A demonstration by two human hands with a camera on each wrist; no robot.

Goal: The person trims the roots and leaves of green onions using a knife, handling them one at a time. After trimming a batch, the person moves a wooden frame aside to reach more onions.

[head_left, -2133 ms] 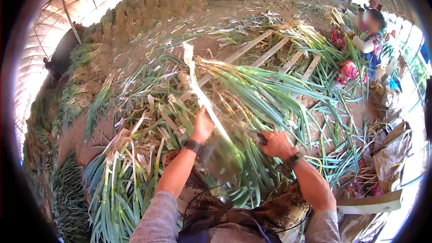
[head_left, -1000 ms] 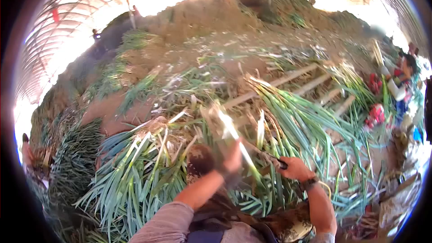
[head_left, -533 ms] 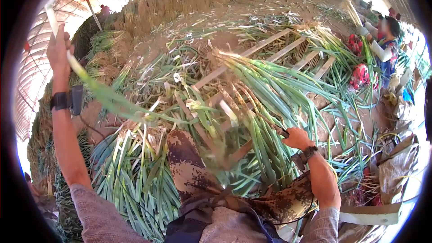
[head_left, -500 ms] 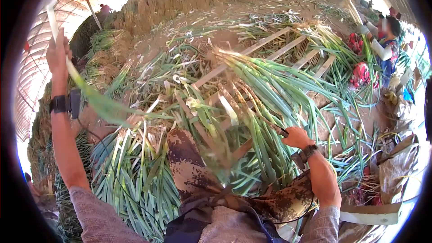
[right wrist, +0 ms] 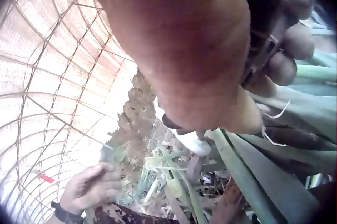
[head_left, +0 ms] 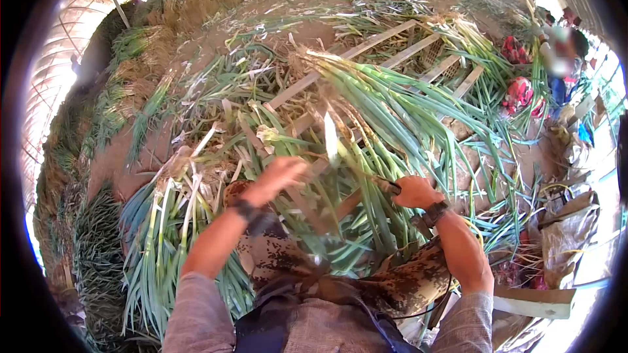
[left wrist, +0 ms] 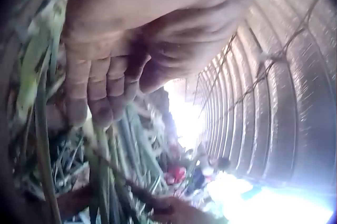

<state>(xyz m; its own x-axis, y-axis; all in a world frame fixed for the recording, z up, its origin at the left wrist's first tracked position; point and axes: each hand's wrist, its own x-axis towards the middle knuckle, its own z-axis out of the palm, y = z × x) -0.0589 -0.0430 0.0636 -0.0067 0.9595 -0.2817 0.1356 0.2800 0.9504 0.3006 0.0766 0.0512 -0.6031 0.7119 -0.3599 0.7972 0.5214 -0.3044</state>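
Note:
My left hand (head_left: 278, 176) reaches out over the pile in front of my lap, fingers extended and nothing held. In the left wrist view its bare palm and straight fingers (left wrist: 100, 84) hang above the leaves. The right hand (head_left: 417, 192) grips the dark handle of a knife (head_left: 391, 185); its long thin blade (left wrist: 129, 183) shows in the left wrist view. Close by lies a heap of long green onions (head_left: 386, 104), with roots to the left and blue-green leaves fanning right. A white onion stalk (head_left: 330, 137) stands out between my hands.
Wooden slats (head_left: 366, 46) lie beneath the onions. Another onion bundle (head_left: 170, 235) rests beside my left knee (head_left: 261, 248). A person (head_left: 568, 59) is at the far right, near crumpled sacks (head_left: 569, 235). A brown heap (head_left: 196, 6) rises at the back.
My left hand gripped an onion and swung it far out to the left. Now that hand is back at the middle without the onion. The right hand keeps hold of the knife.

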